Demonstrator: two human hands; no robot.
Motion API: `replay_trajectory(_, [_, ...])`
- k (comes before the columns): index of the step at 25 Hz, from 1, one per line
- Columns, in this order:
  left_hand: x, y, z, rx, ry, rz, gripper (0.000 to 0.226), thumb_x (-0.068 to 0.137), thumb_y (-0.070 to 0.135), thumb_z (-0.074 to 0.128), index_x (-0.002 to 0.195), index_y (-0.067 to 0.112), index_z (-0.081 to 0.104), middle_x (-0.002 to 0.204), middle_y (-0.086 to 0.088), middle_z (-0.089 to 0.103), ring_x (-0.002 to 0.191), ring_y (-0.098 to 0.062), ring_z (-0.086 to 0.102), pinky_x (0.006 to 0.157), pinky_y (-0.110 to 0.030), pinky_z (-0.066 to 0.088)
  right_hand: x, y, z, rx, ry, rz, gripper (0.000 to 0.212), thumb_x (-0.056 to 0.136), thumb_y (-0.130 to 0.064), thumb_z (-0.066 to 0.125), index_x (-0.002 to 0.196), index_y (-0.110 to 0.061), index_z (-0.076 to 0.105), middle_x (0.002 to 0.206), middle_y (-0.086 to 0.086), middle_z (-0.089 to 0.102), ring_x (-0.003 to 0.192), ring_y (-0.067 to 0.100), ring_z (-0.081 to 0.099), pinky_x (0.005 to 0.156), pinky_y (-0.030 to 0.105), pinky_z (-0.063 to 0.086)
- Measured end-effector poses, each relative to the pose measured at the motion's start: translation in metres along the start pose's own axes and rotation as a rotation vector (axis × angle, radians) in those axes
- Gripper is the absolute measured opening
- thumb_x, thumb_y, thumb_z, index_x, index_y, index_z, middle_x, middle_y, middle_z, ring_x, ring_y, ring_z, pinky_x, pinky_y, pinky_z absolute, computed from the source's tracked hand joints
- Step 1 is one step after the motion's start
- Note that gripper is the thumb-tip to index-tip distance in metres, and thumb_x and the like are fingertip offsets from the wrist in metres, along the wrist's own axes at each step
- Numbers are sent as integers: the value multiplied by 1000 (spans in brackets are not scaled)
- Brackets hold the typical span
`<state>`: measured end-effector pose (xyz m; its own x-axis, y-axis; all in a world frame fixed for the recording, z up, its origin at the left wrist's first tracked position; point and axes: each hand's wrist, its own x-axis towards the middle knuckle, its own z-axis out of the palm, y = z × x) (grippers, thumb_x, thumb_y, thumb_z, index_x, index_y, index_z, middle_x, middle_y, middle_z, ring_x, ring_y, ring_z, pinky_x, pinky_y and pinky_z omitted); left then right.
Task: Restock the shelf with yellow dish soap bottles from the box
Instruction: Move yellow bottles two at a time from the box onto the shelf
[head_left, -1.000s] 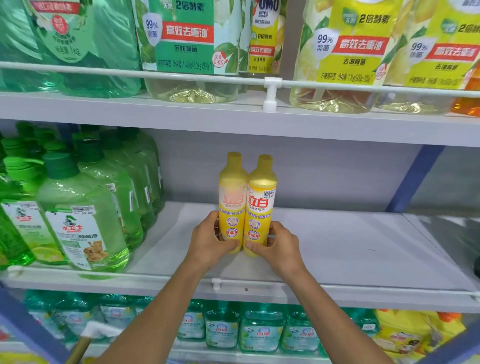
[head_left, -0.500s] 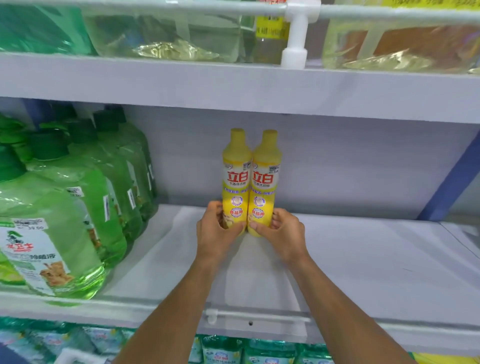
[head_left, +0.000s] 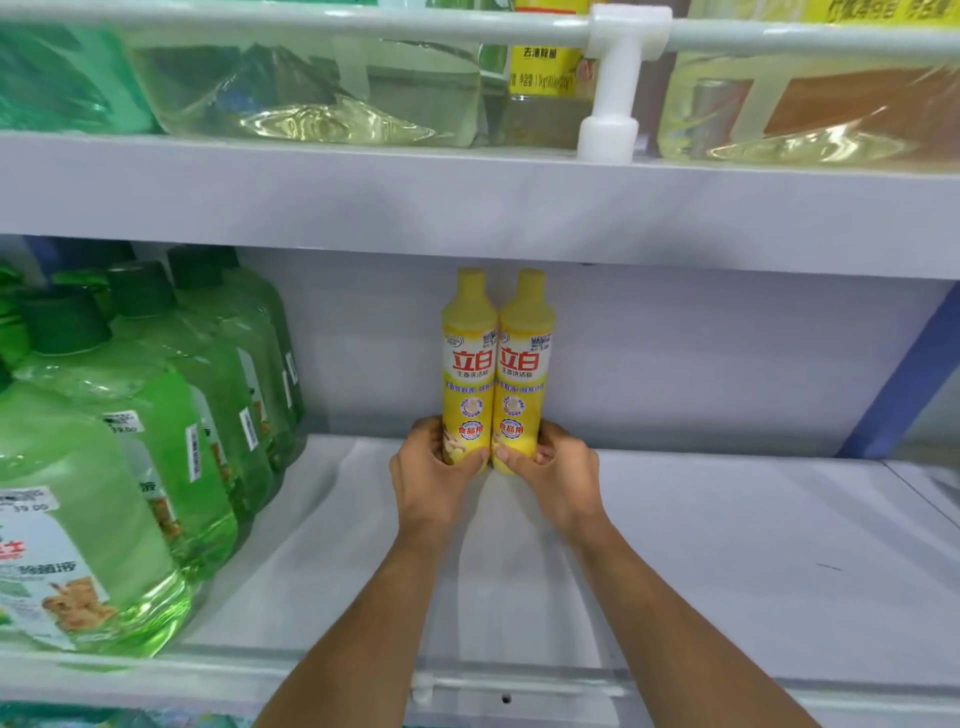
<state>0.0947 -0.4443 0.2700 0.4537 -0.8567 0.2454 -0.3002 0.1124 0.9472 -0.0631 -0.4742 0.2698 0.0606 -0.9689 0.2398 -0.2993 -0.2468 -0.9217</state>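
Now both yellow bottles (head_left: 497, 371) sit deeper on the shelf (head_left: 727, 545), near its back wall at frame centre, upright and touching. Left hand (head_left: 434, 475) and right hand (head_left: 558, 475) each curl around a bottle's base. Smooth cylindrical plastic, tapered necks, glossy labels.

Green bottles (head_left: 156, 441) left; shelf (head_left: 727, 545) bare rightward.
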Motion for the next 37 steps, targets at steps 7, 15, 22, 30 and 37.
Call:
replay_trajectory(7, [4, -4, 5, 62, 47, -15, 45, 61, 27, 95, 92, 21, 62, 84, 11, 73, 77, -5, 71, 76, -30, 60, -2, 3, 3, -28, 27, -24, 38, 80, -34, 85, 112, -20, 69, 98, -12, 77, 89, -1, 72, 78, 15, 56])
replay_trajectory(15, [4, -2, 6, 79, 49, 4, 44, 64, 26, 94, 92, 21, 61, 86, 9, 73, 80, -9, 72, 78, -31, 60, 2, 7, 3, -34, 19, -25, 40, 81, -32, 84, 115, -21, 68, 101, -13, 77, 91, -1, 72, 82, 18, 57])
replay_trajectory(22, [-3, 3, 4, 34, 1, -47, 62, 64, 29, 94, 115, 21, 59, 97, 8, 70, 94, -14, 72, 90, -40, 59, -3, 3, 0, -113, -22, -42, 47, 81, -45, 81, 119, -28, 62, 108, -15, 74, 97, 1, 70, 85, 23, 59])
replay_trajectory(30, [-57, 29, -62, 905, -352, 80, 68, 87, 61, 44, 140, 18, 41, 139, -5, 48, 130, -29, 45, 104, -39, 39, -41, -22, -38, -808, -288, -25, 87, 88, -67, 55, 152, -14, 27, 152, 6, 35, 141, 29, 36, 113, 43, 38])
replay_trajectory(37, [-125, 82, -105, 1262, -625, 252, 70, 88, 74, 36, 133, 22, 45, 132, -10, 49, 126, -31, 44, 108, -46, 36, -132, -90, -75, -1098, -468, -117, 85, 92, -72, 42, 155, -17, 25, 159, 10, 29, 145, 32, 29, 117, 47, 31])
